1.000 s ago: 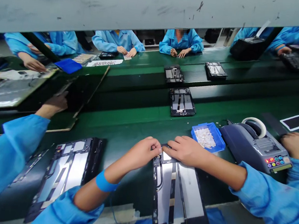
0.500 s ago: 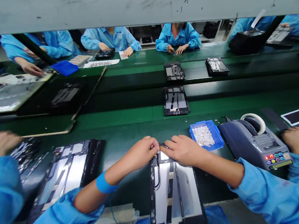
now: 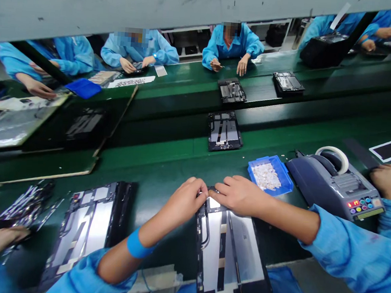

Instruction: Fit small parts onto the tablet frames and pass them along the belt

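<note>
An opened tablet lies in front of me, its near end over the bench edge, showing silver panels, a dark flex strip and a cable. At its top left corner my left hand is closed in a pinch, and whatever is between thumb and forefinger is too small to make out. My right hand grips the tablet's top edge, fingers bent over it and partly hiding it. The two hands' fingertips almost meet. A blue wristband circles my left wrist.
A blue tray of small white pieces and a tape dispenser stand at right. Stacked tablets lie left, beside thin strips and a co-worker's hand. Another tablet sits ahead. Co-workers sit opposite.
My hands stay at the tablet's top corner with hardly any movement. The co-worker's hand at left has come down onto the thin strips. The tablet ahead has shifted slightly left.
</note>
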Demonstrator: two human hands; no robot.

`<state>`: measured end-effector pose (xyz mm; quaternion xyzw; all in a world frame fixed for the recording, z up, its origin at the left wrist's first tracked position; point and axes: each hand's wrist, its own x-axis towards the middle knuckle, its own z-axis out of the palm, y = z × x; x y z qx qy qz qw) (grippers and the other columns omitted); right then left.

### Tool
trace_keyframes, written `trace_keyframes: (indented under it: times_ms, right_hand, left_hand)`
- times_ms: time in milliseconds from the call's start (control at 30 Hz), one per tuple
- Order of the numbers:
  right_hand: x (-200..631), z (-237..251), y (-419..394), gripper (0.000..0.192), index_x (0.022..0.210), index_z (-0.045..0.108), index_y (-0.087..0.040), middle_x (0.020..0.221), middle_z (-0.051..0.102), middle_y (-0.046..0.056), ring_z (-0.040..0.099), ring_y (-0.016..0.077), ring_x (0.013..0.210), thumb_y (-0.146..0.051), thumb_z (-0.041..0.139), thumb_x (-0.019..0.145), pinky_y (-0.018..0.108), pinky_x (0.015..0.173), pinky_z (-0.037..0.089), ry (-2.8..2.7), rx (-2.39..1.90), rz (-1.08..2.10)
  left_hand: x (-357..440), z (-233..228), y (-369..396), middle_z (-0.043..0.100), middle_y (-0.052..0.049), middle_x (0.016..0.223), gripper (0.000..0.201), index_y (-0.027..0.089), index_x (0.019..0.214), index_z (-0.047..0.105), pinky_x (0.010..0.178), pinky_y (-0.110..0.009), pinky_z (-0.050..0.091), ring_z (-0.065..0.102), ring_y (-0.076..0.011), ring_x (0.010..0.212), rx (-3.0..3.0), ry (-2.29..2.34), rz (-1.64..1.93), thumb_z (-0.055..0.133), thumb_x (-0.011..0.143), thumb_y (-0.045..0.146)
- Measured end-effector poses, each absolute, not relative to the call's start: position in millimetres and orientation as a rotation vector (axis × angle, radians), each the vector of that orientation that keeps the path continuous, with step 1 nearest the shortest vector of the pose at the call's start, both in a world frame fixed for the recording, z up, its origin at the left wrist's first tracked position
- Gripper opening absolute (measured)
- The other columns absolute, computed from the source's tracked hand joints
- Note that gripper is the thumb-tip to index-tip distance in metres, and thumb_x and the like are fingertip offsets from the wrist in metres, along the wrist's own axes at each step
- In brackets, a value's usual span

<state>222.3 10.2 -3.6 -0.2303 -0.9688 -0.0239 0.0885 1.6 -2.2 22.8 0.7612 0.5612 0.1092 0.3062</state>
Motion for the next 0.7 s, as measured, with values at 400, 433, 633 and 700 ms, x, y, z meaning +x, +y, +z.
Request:
trace_keyframes:
  times_ms: [400,433,633,700]
  right_hand:
    - [223,-5,11,0.031,0.129,0.060,-0.015,0.101,0.066,0.009,0.050,0.0216,0.084,-0.014,0.051,0.100,0.035,0.066,0.031,-2.915,-0.697,-0.040]
    - [223,-6,11,0.031,0.130,0.060,-0.015,0.102,0.067,0.009,0.050,0.0216,0.084,-0.014,0.050,0.100,0.035,0.066,0.031,-2.913,-0.696,-0.039]
    - [224,-7,11,0.032,0.131,0.059,-0.015,0.103,0.067,0.010,0.050,0.0213,0.085,-0.014,0.049,0.100,0.035,0.066,0.031,-2.899,-0.693,-0.040]
    - [224,-7,11,0.032,0.131,0.060,-0.016,0.102,0.067,0.009,0.050,0.0215,0.084,-0.014,0.049,0.101,0.035,0.066,0.031,-2.891,-0.689,-0.054]
  left_hand:
    - [1,26,1,0.058,-0.002,0.081,0.010,0.022,0.081,0.055,0.070,-0.033,0.039,0.054,-0.0211,0.079,1.987,1.463,0.257,0.049,0.088,0.022]
    - [1,25,1,0.057,-0.001,0.081,0.008,0.022,0.082,0.055,0.069,-0.032,0.038,0.053,-0.0204,0.077,1.971,1.471,0.265,0.049,0.087,0.022]
    - [-5,14,5,0.049,0.005,0.075,0.011,0.022,0.086,0.049,0.060,-0.028,0.033,0.045,-0.0157,0.068,1.803,1.510,0.293,0.058,0.082,0.028]
    - [-6,11,5,0.048,0.005,0.076,0.014,0.022,0.087,0.049,0.060,-0.028,0.033,0.044,-0.0153,0.068,1.771,1.505,0.308,0.059,0.083,0.031]
